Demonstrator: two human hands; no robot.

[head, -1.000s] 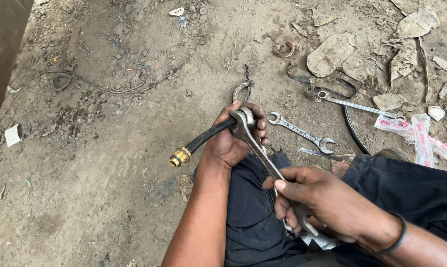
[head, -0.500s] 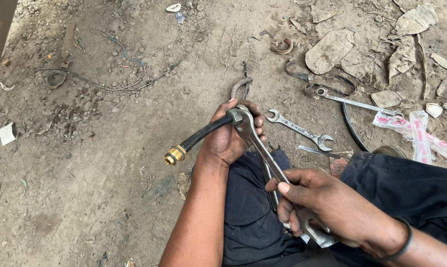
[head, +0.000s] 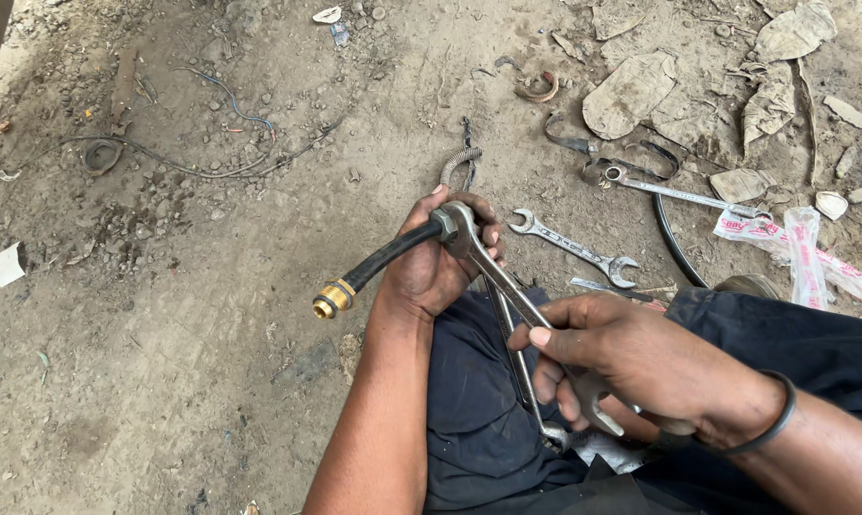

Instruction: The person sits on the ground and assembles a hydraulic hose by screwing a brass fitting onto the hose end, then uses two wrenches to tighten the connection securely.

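Note:
My left hand [head: 437,257] grips a short black rubber hose [head: 385,257] near one end, where a metal nut fitting [head: 444,225] sits. The hose's other end carries a brass fitting [head: 328,299] that points down-left over the dirt. My right hand [head: 631,367] is closed on the handle of a steel wrench [head: 512,289], whose jaw sits on the nut fitting by my left fingers. A second wrench [head: 519,367] lies along my lap beneath it. Both hands are over my dark trousers [head: 478,410].
A loose double-ended spanner [head: 574,249] lies on the dirt just beyond my hands. A ring spanner [head: 684,194], a black cable [head: 672,248], plastic wrappers [head: 812,250], stones, rusty scraps and a thin wire [head: 164,162] are scattered around.
The hose's brass end has dropped slightly down and to the left. My right hand has stayed closed on the wrench handle with only a small shift; the view moved a little.

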